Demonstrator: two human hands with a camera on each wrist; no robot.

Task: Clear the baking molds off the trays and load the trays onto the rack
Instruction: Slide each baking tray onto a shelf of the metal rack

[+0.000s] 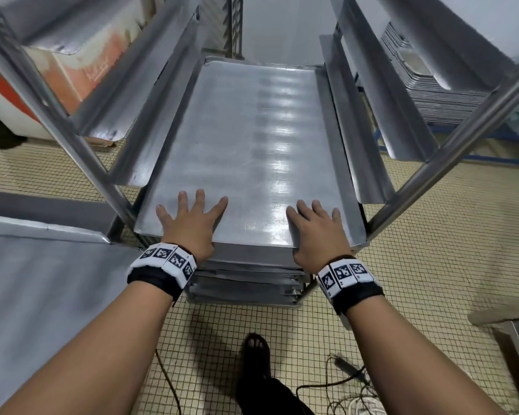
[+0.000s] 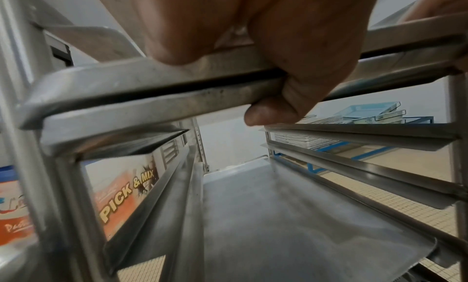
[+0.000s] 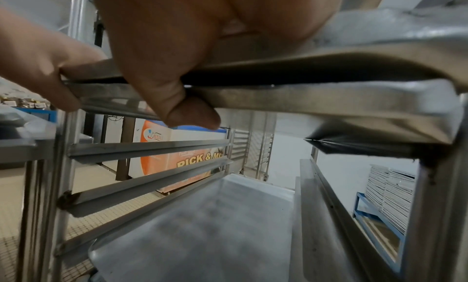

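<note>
Directly under both hands, a bare metal tray (image 1: 246,151) lies lengthwise in the rack (image 1: 450,157), its near edge at the palms, side edges on the angled rails (image 1: 150,127). Below its near edge sit more stacked trays (image 1: 246,283), another stack of trays (image 1: 426,76) stands far right, and a cable (image 1: 336,381) lies on the tiled floor (image 1: 417,283). Left hand (image 1: 189,226) and right hand (image 1: 318,232) both grasp the near rim, fingers flat on top, thumbs (image 2: 268,112) hooked beneath.

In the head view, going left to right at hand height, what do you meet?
Left rack post → left hand → bare middle of the top tray → right hand → right rack post.
</note>
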